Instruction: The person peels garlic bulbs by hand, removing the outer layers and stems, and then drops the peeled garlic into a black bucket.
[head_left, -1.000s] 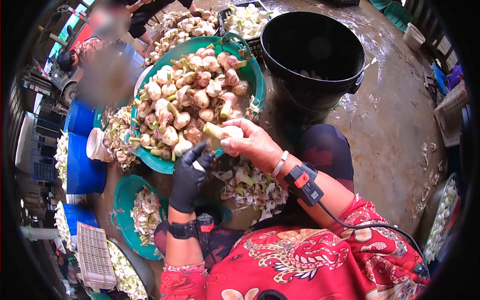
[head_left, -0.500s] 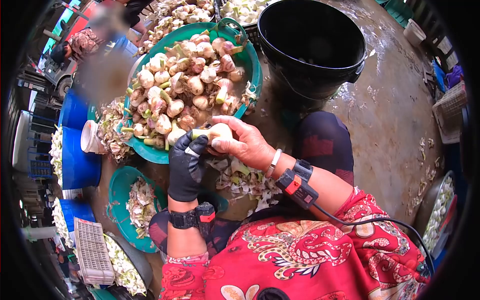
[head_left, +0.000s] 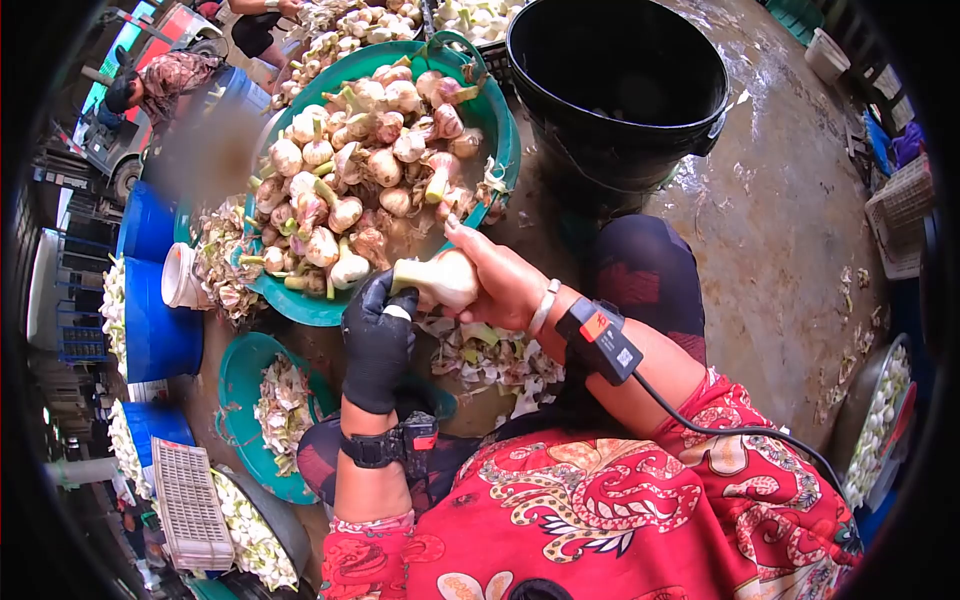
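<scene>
A pale garlic bulb (head_left: 452,279) with a thick stem stub is held between both hands, low over the near rim of a green tub (head_left: 512,150). My right hand (head_left: 505,282), bare, is closed around the bulb's round end with the index finger stretched out. My left hand (head_left: 378,340), in a black glove with a white band on one digit, is closed by the stem end. Whether it also holds something small cannot be made out. Unpeeled garlic bulbs (head_left: 345,165) with purplish skins and stem stubs fill the tub.
A large black bucket (head_left: 620,165) stands beyond my right knee. Garlic skins (head_left: 500,360) lie on the wet floor below my hands. Left are a smaller green basin (head_left: 235,400) with peelings, blue barrels (head_left: 165,315) and a crate (head_left: 190,500). Another person (head_left: 170,85) bends at upper left.
The bulb has turned, its stem end now tilted up and its round end toward my right palm. My right hand has rolled round it; my left hand has dropped slightly lower.
</scene>
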